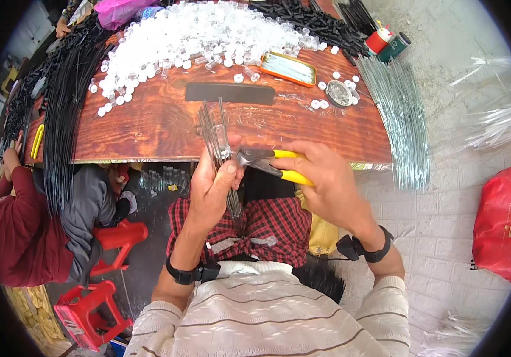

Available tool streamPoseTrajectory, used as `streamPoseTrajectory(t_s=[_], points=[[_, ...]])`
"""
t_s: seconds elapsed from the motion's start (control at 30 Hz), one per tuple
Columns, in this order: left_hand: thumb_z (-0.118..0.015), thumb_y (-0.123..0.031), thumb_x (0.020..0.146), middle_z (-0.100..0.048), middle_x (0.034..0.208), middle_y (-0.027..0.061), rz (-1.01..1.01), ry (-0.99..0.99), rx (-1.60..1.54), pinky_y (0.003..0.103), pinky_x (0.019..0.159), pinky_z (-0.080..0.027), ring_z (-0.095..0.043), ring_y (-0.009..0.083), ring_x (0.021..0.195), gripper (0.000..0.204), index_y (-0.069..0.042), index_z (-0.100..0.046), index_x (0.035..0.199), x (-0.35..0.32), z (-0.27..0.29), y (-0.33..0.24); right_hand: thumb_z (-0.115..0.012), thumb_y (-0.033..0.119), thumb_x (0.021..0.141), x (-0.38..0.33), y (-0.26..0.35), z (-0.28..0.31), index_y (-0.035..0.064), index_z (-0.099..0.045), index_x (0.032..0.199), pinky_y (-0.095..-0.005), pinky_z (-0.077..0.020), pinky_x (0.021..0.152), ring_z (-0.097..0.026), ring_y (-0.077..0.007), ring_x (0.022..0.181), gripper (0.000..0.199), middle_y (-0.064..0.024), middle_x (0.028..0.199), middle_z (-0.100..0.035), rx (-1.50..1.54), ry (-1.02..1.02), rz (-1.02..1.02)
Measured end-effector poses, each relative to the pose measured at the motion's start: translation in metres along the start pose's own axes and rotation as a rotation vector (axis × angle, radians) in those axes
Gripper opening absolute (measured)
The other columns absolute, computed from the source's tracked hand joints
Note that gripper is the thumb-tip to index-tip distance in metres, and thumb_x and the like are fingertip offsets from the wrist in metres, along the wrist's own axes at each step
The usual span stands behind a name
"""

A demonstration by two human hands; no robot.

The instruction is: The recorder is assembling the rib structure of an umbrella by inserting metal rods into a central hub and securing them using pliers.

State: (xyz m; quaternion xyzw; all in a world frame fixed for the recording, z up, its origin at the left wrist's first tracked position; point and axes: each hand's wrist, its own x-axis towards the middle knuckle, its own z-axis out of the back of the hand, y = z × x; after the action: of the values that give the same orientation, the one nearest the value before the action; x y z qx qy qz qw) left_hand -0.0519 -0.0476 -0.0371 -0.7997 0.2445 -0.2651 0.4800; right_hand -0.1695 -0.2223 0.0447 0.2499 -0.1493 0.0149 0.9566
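Note:
My left hand (209,193) is closed round a bundle of thin dark rods (208,128), which stands nearly upright in front of the table's near edge. A small clear plastic piece (224,144) sits among the rods just above my left thumb. In my right hand (332,184) is a pair of pliers with yellow handles (296,178), the handles spread a little. The dark head of the pliers points left, close to my left fingertips and the clear piece. Whether its jaws touch anything I cannot tell.
White caps and clear tubes (196,35) are heaped on the wooden table (154,128). Nearer lie a dark flat bar (230,93), a tin of thin wires (289,70) and a round dish (340,94). Silvery wires (398,113) overhang the right side, black rods (68,113) the left. A co-worker (26,232) sits left.

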Motion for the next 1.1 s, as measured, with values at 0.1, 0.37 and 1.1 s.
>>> streamPoseTrajectory(t_s=[0.1, 0.37, 1.1], points=[[-0.053, -0.023, 0.096, -0.050, 0.078, 0.0009, 0.028, -0.070, 0.054, 0.022, 0.059, -0.037, -0.044, 0.0074, 0.067, 0.043, 0.001, -0.041, 0.130, -0.006, -0.002, -0.004, -0.059, -0.001, 0.071, 0.002, 0.007, 0.002, 0.0117, -0.067, 0.109, -0.0417, -0.0448, 0.085, -0.056, -0.0310, 0.102, 0.041, -0.0123, 0.115, -0.058, -0.194, -0.008, 0.063], [-0.054, -0.015, 0.094, -0.050, 0.082, -0.0018, 0.058, -0.108, 0.056, 0.019, 0.064, -0.038, -0.043, 0.0047, 0.070, 0.043, 0.000, -0.041, 0.133, -0.004, -0.010, -0.013, -0.059, 0.000, 0.070, 0.010, 0.009, 0.003, 0.0128, -0.065, 0.113, -0.0493, -0.0397, 0.096, -0.052, -0.0336, 0.112, 0.045, -0.0149, 0.123, -0.054, -0.375, -0.045, 0.108], [-0.056, -0.019, 0.095, -0.049, 0.077, -0.0017, 0.008, -0.062, -0.015, 0.019, 0.059, -0.036, -0.043, 0.0049, 0.066, 0.037, -0.001, -0.046, 0.126, -0.009, -0.002, -0.004, -0.065, 0.006, 0.070, 0.010, 0.024, 0.013, 0.0139, -0.066, 0.104, -0.0362, -0.0495, 0.071, -0.055, -0.0259, 0.088, 0.035, -0.0087, 0.097, -0.056, -0.454, 0.087, 0.092]])
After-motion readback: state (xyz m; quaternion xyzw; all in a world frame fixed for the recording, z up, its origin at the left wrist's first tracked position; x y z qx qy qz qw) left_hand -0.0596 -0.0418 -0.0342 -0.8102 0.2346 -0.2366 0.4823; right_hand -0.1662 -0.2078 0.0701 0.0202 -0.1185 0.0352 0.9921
